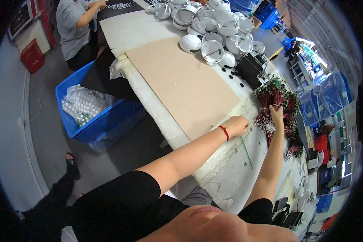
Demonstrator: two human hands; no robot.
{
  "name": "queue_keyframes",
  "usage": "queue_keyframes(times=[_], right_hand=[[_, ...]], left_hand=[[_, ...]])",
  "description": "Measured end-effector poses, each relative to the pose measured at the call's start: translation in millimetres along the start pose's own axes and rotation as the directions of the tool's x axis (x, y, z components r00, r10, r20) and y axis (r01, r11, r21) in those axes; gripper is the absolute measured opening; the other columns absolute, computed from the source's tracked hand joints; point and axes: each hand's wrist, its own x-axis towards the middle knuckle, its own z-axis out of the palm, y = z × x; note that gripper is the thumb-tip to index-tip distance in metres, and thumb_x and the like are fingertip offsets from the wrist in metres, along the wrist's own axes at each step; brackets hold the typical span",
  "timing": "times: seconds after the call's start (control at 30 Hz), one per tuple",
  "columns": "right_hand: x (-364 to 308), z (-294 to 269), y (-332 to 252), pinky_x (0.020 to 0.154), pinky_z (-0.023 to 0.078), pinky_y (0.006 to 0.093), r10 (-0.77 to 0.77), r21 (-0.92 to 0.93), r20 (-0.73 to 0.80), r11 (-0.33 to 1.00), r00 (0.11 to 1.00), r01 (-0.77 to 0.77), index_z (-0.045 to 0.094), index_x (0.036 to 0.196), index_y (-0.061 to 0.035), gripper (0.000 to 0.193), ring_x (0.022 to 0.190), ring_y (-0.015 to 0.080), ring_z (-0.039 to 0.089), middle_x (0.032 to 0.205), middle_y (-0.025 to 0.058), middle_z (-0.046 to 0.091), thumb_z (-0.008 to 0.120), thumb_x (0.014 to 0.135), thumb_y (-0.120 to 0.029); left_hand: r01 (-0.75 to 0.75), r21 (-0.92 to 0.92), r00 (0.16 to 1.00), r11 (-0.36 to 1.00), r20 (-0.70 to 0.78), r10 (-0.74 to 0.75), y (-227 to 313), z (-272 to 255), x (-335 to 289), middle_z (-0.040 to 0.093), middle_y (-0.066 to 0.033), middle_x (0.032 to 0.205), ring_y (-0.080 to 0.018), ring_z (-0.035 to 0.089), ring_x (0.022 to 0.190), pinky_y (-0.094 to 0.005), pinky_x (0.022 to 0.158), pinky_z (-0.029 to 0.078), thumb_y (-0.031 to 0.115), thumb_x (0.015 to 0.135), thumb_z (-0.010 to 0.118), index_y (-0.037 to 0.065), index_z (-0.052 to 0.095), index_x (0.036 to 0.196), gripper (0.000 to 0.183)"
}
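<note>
My left hand (238, 126) is closed at the right front corner of the tan board, with a red cord bracelet at its wrist. A thin green strip (246, 151) runs from under its curled fingers down over the pale table padding. To the right, my right hand (276, 113) is closed on a bundle of dark red wires (276, 98). Green-tipped ends spread above the hand, and more red wire bundles (291, 111) with pale ends lie around it. The fingertips of both hands are partly hidden.
The tan board (181, 84) lies on the padded table (123, 30). White domed shells (213, 52) are heaped beyond it, beside a black box (249, 70) and several black discs (242, 85). A blue bin (74, 129) stands left on the floor. Another person (74, 30) sits far left.
</note>
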Motion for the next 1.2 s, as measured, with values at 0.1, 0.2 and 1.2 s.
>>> queue_keyframes(times=[0.1,0.2,1.2], right_hand=[[-13.0,-10.8,21.6,0.098,0.034,0.0407,-0.097,-0.034,-0.079,0.995,0.992,0.095,0.029,0.133,0.0036,0.086,0.117,0.0416,0.040,0.126,0.0332,0.038,0.066,0.074,-0.047],[-61.7,-35.7,-5.4,0.100,0.031,0.0420,-0.049,-0.059,-0.145,0.997,0.988,0.041,0.028,0.134,0.0036,0.084,0.120,0.0408,0.037,0.130,0.0303,0.035,0.065,0.076,-0.045],[-157.5,-63.9,55.0,0.099,0.035,0.0364,0.219,-0.303,0.201,0.941,0.955,-0.152,0.031,0.131,0.0112,0.095,0.120,0.0351,0.043,0.128,0.0290,0.042,0.076,0.064,-0.040]], left_hand=[[-0.004,0.009,1.000,1.000,0.006,0.004,-2.1,5.2,3.3,0.063,-0.0183,0.076,-0.0346,0.061,0.071,-0.0421,0.067,0.049,0.017,0.074,0.053,0.003,0.065,0.080,0.019],[-0.001,0.038,1.000,0.999,-0.009,0.002,-10.5,8.1,5.3,0.063,-0.0178,0.076,-0.0345,0.061,0.071,-0.0424,0.066,0.049,0.016,0.073,0.053,0.003,0.065,0.079,0.019],[0.008,0.012,1.000,1.000,0.027,-0.008,-7.1,5.2,3.9,0.064,-0.0165,0.078,-0.0334,0.061,0.074,-0.0414,0.067,0.048,0.018,0.073,0.054,0.005,0.065,0.078,0.018]])
